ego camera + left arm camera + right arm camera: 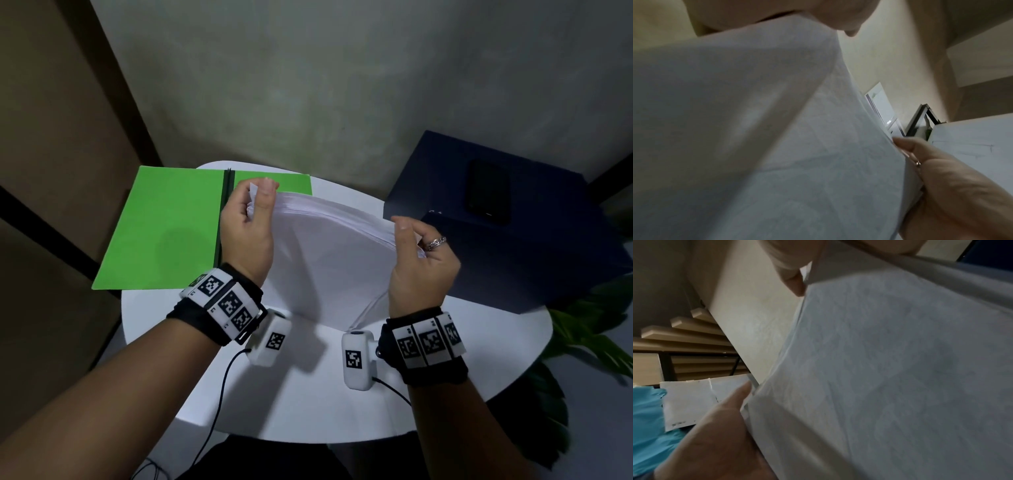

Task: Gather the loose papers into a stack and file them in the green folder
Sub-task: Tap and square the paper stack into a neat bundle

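Note:
A stack of white papers stands on its lower edge over the round white table, bowed a little between my hands. My left hand grips its left edge, thumb in front. My right hand, with a ring, grips the right edge. The green folder lies open on the table's far left, its right half partly behind the papers. The papers fill the left wrist view, with my right hand at their far edge. The right wrist view shows the papers and my left hand.
A dark blue box stands at the table's right with a black phone on top. A green plant sits lower right. Cables trail from the wrist cameras over the table's near edge. A wall is close behind.

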`<state>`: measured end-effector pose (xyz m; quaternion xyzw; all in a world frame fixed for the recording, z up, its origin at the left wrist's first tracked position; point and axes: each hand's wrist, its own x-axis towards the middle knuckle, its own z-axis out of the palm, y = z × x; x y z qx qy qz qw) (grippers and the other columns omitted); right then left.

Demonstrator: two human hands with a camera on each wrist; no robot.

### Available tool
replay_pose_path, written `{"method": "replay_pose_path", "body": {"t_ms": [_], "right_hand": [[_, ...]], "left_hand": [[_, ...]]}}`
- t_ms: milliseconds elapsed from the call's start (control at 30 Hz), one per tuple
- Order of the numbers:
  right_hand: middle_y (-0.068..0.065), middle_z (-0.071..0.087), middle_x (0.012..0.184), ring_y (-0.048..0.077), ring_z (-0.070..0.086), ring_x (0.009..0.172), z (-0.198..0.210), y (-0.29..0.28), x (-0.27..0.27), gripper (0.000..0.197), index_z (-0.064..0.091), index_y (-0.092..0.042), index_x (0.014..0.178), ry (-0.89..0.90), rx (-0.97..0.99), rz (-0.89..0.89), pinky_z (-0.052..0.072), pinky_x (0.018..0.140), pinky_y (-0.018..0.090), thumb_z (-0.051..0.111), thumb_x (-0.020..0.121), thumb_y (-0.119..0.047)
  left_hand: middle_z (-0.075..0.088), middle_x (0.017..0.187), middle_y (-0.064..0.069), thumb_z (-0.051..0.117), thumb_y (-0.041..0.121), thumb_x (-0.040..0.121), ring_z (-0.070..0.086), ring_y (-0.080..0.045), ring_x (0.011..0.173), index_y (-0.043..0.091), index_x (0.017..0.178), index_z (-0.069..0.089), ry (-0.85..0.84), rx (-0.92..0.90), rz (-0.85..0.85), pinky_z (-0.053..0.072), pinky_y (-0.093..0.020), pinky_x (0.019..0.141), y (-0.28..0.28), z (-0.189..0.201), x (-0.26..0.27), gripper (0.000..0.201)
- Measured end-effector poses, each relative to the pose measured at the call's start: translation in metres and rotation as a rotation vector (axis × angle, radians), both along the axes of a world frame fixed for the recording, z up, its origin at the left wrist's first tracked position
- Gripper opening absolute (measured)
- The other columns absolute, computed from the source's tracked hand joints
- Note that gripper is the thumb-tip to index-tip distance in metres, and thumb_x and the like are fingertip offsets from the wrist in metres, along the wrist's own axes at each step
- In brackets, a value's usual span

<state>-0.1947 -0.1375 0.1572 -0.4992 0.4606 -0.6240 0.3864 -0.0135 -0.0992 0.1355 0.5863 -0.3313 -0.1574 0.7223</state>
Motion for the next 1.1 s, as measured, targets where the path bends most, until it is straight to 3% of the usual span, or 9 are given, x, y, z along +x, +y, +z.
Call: {"method": "replay_pose_path", "body": {"t_ms": [167,333,433,600,700,800,867,1000,1100], "right_hand": [[0.003,0.073,0.086,0.006,0.068,0.083,0.001,0.005,0.002,0.008,0.072,-0.002,0.089,0.037,-0.034,0.034,0.052,0.079,0.019,0.064,0.088,0.001],[0.005,0.072,0.079,0.017,0.067,0.079,-0.005,0.005,-0.001,0.010,0.071,-0.002,0.080,0.080,-0.032,-0.027,0.055,0.077,0.034,0.065,0.086,0.003],[0.007,0.071,0.078,0.019,0.066,0.077,-0.002,0.003,0.001,0.008,0.068,-0.004,0.082,0.043,-0.027,-0.025,0.053,0.076,0.031,0.064,0.086,0.002],[0.009,0.073,0.082,0.020,0.068,0.090,-0.006,-0.001,0.001,0.018,0.059,-0.019,0.097,-0.064,0.025,-0.026,0.051,0.090,0.026,0.059,0.090,-0.003],[0.009,0.070,0.086,0.017,0.066,0.089,-0.010,0.003,-0.001,0.036,0.051,-0.017,0.110,-0.080,-0.012,0.078,0.048,0.088,0.017,0.071,0.084,-0.002],[0.000,0.071,0.089,0.020,0.066,0.091,-0.027,-0.002,-0.014,0.065,0.048,-0.019,0.119,-0.069,0.021,0.180,0.054,0.090,0.033,0.087,0.067,-0.017],[-0.003,0.069,0.094,0.023,0.065,0.094,-0.035,-0.004,-0.020,0.075,0.051,-0.019,0.120,-0.039,0.070,0.190,0.053,0.090,0.038,0.092,0.057,-0.025],[-0.003,0.073,0.091,0.016,0.070,0.091,-0.037,-0.003,-0.015,0.033,0.069,-0.016,0.097,0.045,0.203,0.178,0.057,0.087,0.039,0.085,0.069,-0.007],[-0.003,0.076,0.085,0.013,0.072,0.087,-0.036,-0.003,-0.015,0.023,0.073,-0.011,0.093,0.003,0.204,0.181,0.056,0.083,0.028,0.082,0.073,-0.007]], "left_hand": [[0.064,0.076,0.005,0.053,0.028,0.092,0.056,-0.005,0.071,0.005,0.085,0.067,0.066,0.017,0.029,0.045,-0.021,0.070,-0.007,0.001,0.002,0.028],[0.063,0.080,0.004,0.056,0.023,0.093,0.055,-0.001,0.075,0.009,0.089,0.065,-0.009,0.028,0.046,0.044,-0.016,0.074,-0.008,0.001,0.004,0.018],[0.062,0.081,0.003,0.058,0.023,0.094,0.056,-0.002,0.075,0.009,0.090,0.064,-0.041,0.033,0.036,0.046,-0.018,0.075,-0.006,-0.001,0.003,0.015],[0.062,0.086,0.000,0.051,0.016,0.094,0.057,-0.011,0.083,0.012,0.092,0.063,-0.016,0.007,0.027,0.045,-0.023,0.079,-0.010,0.001,0.005,0.013],[0.062,0.090,-0.007,0.044,0.015,0.097,0.057,-0.020,0.085,0.014,0.098,0.062,-0.032,-0.021,-0.004,0.044,-0.031,0.081,-0.011,0.002,0.005,0.018],[0.061,0.100,-0.013,0.044,0.026,0.100,0.058,-0.017,0.093,0.015,0.114,0.055,-0.101,-0.049,-0.137,0.045,-0.030,0.088,-0.006,0.001,0.011,0.020],[0.059,0.110,-0.013,0.054,0.024,0.097,0.056,-0.015,0.102,0.016,0.122,0.049,-0.206,-0.039,-0.249,0.042,-0.029,0.097,-0.001,-0.004,0.018,0.027],[0.061,0.109,0.019,0.067,0.012,0.090,0.056,0.000,0.104,0.022,0.115,0.055,-0.347,0.036,-0.243,0.040,-0.019,0.097,0.001,-0.010,0.024,0.030],[0.061,0.107,0.018,0.066,0.008,0.090,0.058,-0.006,0.102,0.025,0.117,0.060,-0.410,-0.006,-0.194,0.042,-0.022,0.096,0.001,-0.005,0.026,0.032]]}}
